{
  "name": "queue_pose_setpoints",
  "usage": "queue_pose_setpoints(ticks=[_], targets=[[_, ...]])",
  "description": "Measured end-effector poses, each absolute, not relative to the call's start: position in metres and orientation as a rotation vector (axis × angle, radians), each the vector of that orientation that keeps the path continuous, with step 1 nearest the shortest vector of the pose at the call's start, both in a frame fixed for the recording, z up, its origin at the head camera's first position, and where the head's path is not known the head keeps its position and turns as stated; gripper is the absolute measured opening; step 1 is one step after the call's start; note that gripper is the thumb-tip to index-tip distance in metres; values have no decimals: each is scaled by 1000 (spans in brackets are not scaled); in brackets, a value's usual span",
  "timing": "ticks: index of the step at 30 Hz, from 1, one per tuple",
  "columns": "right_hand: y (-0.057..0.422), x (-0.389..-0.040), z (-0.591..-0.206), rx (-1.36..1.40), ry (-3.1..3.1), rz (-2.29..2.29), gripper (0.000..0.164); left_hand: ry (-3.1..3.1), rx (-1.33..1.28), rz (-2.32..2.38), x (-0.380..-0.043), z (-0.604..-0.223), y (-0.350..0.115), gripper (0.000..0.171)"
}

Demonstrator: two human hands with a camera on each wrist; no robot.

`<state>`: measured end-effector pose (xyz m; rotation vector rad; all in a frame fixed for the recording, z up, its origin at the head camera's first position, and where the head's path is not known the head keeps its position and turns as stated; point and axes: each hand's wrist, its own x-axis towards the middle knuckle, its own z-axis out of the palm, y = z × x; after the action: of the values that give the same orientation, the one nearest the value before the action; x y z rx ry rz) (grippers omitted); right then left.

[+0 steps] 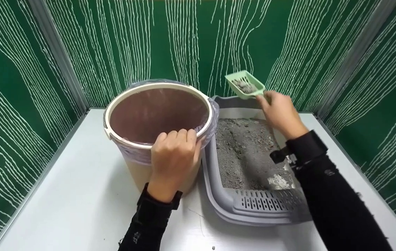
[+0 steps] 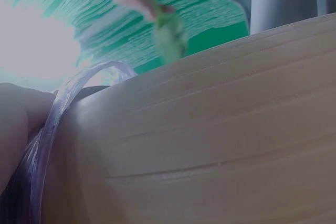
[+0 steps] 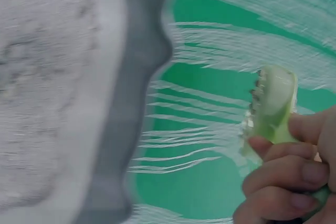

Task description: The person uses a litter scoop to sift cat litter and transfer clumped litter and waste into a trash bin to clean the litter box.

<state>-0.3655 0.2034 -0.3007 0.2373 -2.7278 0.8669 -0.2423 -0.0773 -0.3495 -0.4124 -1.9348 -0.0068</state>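
A light green litter scoop [image 1: 245, 83] is gripped by its handle in my right hand [image 1: 281, 111], raised above the far end of the litter box. Grey clumps [image 1: 245, 85] lie in the scoop. Below it stands the grey litter box [image 1: 212, 181], filled with grey litter [image 1: 243, 150]. My left hand [image 1: 174, 153] curls over the near rim of a cream trash bin [image 1: 138, 172], gripping the rim and its clear purplish bag [image 1: 131, 153]. In the right wrist view the fingers wrap round the handle of the scoop [image 3: 273, 98].
The bin and litter box stand side by side on a white table [image 1: 69, 195]. A slotted grey step [image 1: 267, 202] forms the box's near end. Green walls [image 1: 191, 42] with white streaks enclose the table on three sides. A small crumb [image 1: 213, 248] lies near the front edge.
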Motion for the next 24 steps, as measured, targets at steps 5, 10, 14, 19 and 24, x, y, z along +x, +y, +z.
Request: queue_pose_setpoints(ticks=[5, 10, 14, 19, 24], targets=[[180, -343, -258, 357, -2763, 764, 48, -1908, -412, 11, -244, -349, -77, 29], [151, -324, -237, 488, -2757, 695, 44, -1895, -405, 31, -243, -348, -78, 29], [126, -312, -239, 622, -2711, 556, 40, -1897, -405, 35, -243, -348, -78, 28], [99, -305, -250, 859, -2496, 344, 31, -1901, -406, 30, -244, -347, -78, 28], [84, -304, -259, 951, -2229, 160, 11, -1908, -408, 31, -243, -347, -76, 29]])
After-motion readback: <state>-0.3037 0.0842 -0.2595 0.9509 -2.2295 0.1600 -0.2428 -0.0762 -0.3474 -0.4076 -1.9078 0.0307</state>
